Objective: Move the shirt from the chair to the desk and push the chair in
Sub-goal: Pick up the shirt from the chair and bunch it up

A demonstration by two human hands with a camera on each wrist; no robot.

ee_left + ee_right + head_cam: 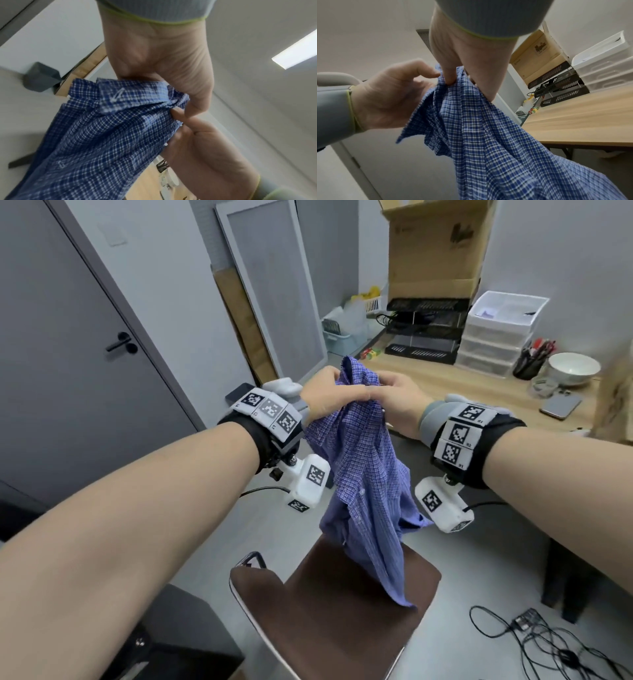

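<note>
1. One brown chair (329,611) stands nearest you, pulled out from the worktop (479,392), its seat bare except where the shirt's lowest hem hangs over it; whether the hem touches the seat cannot be told.

2. One blue checked shirt (366,474) hangs above the chair, bunched at the top between your two hands. Your left hand (325,398) has its fingers curled round the gathered cloth at the collar end; your right hand (394,402) pinches the same bunch just beside it, thumb and fingers clamped on the fabric. The two hands are touching.

3. To do this step well, you would likely raise the bunch until the hem clears the chair, then swing it past the chair to the bare stretch of worktop. Keep both grips firm: the cloth is limp and will trail and drag.

4. Set it down short of the clutter beyond the chair: one phone (561,405), one white bowl (573,368), one pen pot (531,364).

5. Farthest from the chair, at the wall: one stack of clear drawers (496,337), one black tray rack (424,337) and one cardboard box (435,251).

6. The chair is not yet pushed in.
</note>
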